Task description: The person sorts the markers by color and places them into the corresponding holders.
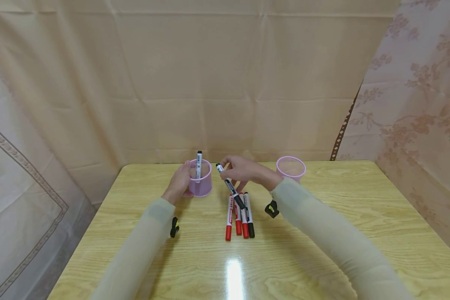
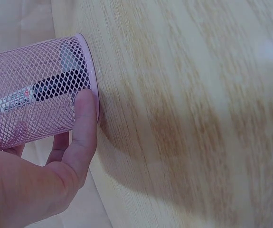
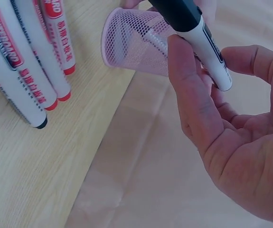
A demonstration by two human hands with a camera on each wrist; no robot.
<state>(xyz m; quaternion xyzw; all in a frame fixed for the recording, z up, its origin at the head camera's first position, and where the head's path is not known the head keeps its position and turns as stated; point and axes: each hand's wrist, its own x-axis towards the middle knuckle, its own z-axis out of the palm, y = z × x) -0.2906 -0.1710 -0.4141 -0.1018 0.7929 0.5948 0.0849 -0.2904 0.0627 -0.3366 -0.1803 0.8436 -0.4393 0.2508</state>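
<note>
My left hand (image 1: 179, 180) grips a pink mesh pen cup (image 1: 201, 188) from its left side, with fingers near its base in the left wrist view. One black-capped whiteboard marker (image 1: 199, 161) stands inside, leaning on the rim. Just right of the cup, my right hand (image 1: 243, 170) pinches another black whiteboard marker (image 1: 231, 189) near its rear end. That marker is tilted, its black cap pointing down toward the near side. Beneath it on the table lie several red markers (image 1: 229, 218) and one black marker (image 1: 249, 216), side by side with caps toward me.
A second pink mesh cup (image 1: 291, 167) stands at the back right, partly behind the right forearm. The wooden table (image 1: 195, 258) ends at a beige cloth backdrop (image 1: 210, 83). Black straps hang at both wrists.
</note>
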